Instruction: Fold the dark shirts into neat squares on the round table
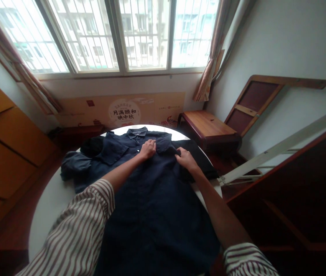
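So the shirt [151, 191] is face up on a round white table [46, 211], collar [138, 132] at the far end by the window, body running down toward the person. I'd call it fairly early days: the front is spread out and mostly smooth, and the collar sits about centred, but the body is at full width with no fold across it that I can see. The left side looks least sorted, with a bunched-up bit of cloth [76, 165] near the table edge. Can't make out the hem.

Right hand [186, 158] is pinching the shirt's side edge up near the shoulder. Left hand [148, 148] has its fingers curled down on the chest next to the buttons [138, 150]; can't tell if it's actually gripping fabric. There's also some black cloth [199, 155] poking out on the right.

Room-wise: big barred window [145, 34] with curtains [207, 76] at the sides, a printed panel [157, 111] below it, a low wooden stand [206, 122] past the table, a wood frame [260, 94] against the right wall, and a yellowish cabinet [4, 153] on the left.
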{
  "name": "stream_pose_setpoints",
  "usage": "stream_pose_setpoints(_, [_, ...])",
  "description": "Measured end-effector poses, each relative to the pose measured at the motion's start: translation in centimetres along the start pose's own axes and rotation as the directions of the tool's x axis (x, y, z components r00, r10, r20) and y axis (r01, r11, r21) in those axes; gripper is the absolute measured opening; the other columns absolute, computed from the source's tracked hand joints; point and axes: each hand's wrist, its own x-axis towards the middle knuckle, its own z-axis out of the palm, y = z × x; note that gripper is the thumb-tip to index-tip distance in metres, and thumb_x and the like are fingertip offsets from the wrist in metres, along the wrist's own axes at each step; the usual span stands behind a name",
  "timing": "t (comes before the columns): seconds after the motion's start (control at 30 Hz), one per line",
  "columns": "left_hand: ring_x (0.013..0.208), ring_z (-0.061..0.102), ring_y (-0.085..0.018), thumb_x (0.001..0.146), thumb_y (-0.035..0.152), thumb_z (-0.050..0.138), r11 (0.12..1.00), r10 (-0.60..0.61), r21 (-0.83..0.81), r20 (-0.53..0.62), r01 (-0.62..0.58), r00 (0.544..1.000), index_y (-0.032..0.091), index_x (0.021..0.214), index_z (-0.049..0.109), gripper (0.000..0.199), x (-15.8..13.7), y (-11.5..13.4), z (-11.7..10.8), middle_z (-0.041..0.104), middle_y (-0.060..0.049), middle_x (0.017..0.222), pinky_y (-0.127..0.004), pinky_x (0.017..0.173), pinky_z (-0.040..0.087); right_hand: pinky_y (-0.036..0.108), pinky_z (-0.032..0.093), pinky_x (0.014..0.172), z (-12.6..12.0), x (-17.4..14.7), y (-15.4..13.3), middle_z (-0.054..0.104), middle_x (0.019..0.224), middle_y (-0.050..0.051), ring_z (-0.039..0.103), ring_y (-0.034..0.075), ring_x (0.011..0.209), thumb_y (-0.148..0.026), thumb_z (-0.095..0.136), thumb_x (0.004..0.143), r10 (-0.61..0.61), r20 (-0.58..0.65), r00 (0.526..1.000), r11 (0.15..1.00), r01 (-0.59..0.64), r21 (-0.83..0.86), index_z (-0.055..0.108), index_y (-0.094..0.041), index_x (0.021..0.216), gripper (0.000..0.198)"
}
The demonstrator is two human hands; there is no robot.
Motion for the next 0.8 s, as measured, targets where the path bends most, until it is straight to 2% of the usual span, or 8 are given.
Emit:
stream_pose_setpoints(0.17, [0.147,0.029,-0.025,0.102,0.039,0.036,0.988,-0.013,0.152,0.135,-0.008,0.991,0.024,0.146,0.045,0.048,-2.5,-2.0,-0.7,0.038,-0.008,0.157,-0.05,0.12,0.016,0.027,0.052,0.068,-2.2,2.2,-0.5,0.074,0.083,0.008,0.07,0.022,0.074,-0.038,0.066,0.084,0.029,0.063,0.998,0.999,-0.028,-0.016,0.074,-0.016,0.093,0.025])
stream_pose_setpoints(0.23, [0.149,0.024,-0.024,0.103,0.044,0.03,0.978,-0.018,0.208,0.18,-0.02,0.984,0.026,0.149,0.04,0.051,-2.6,-2.1,-0.7,0.032,-0.007,0.16,-0.052,0.12,0.013,0.026,0.051,0.071,-3.1,4.7,-1.2,0.073,0.08,0.008,0.07,0.022,0.076,-0.036,0.065,0.085,0.033,0.058,0.998,0.999,-0.032,-0.019,0.076,-0.016,0.088,0.023])
stream_pose_setpoints(0.33, [0.15,0.022,-0.025,0.102,0.048,0.028,0.971,-0.001,0.234,0.183,-0.043,0.983,0.026,0.151,0.038,0.055,-2.5,-1.9,-0.6,0.028,-0.006,0.161,-0.053,0.12,0.012,0.024,0.051,0.073,-3.6,9.2,-2.3,0.072,0.082,0.006,0.069,0.019,0.078,-0.026,0.067,0.082,0.049,0.061,0.997,0.999,-0.048,-0.007,0.076,-0.017,0.092,0.016])
stream_pose_setpoints(0.47, [0.149,0.023,-0.025,0.102,0.05,0.026,0.969,-0.003,0.243,0.177,-0.041,0.984,0.026,0.151,0.038,0.057,-2.5,-1.7,-0.5,0.03,-0.007,0.161,-0.054,0.12,0.014,0.025,0.054,0.064,-2.1,14.2,-3.1,0.07,0.087,0.007,0.064,0.014,0.069,-0.025,0.074,0.078,0.09,0.095,0.991,0.995,-0.093,0.032,0.071,-0.014,0.104,0.028])
stream_pose_setpoints(0.57, [0.149,0.023,-0.025,0.101,0.051,0.025,0.97,-0.002,0.239,0.164,-0.037,0.986,0.025,0.151,0.038,0.058,-2.5,-1.8,-0.3,0.031,-0.006,0.16,-0.054,0.12,0.015,0.027,0.054,0.056,-0.3,16.5,-3.1,0.068,0.089,0.011,0.061,0.014,0.064,-0.036,0.083,0.071,0.133,0.085,0.987,0.99,-0.137,0.035,0.065,-0.011,0.109,0.05])
stream_pose_setpoints(0.63, [0.149,0.023,-0.025,0.101,0.052,0.025,0.971,0.003,0.236,0.148,-0.038,0.989,0.025,0.151,0.039,0.059,-2.5,-1.8,-0.2,0.031,-0.006,0.16,-0.054,0.12,0.015,0.03,0.054,0.055,0.7,17.6,-3.0,0.068,0.087,0.012,0.062,0.016,0.065,-0.044,0.086,0.066,0.148,0.078,0.986,0.989,-0.149,0.018,0.064,-0.009,0.104,0.056])
stream_pose_setpoints(0.7, [0.149,0.023,-0.025,0.1,0.054,0.024,0.971,0.003,0.237,0.138,-0.036,0.99,0.026,0.151,0.04,0.06,-2.5,-1.8,-0.2,0.031,-0.006,0.16,-0.053,0.12,0.014,0.034,0.055,0.061,1.3,18.6,-3.0,0.069,0.086,0.013,0.065,0.021,0.073,-0.051,0.086,0.064,0.143,0.071,0.987,0.99,-0.142,-0.01,0.067,-0.01,0.096,0.055])
stream_pose_setpoints(0.8, [0.149,0.024,-0.024,0.1,0.056,0.024,0.971,0.0,0.239,0.134,-0.033,0.991,0.027,0.15,0.041,0.061,-2.5,-1.7,-0.2,0.032,-0.005,0.16,-0.052,0.121,0.015,0.039,0.054,0.079,1.8,20.0,-3.2,0.07,0.094,0.014,0.066,0.029,0.095,-0.054,0.082,0.066,0.108,0.058,0.992,0.993,-0.105,-0.06,0.072,-0.014,0.09,0.048])
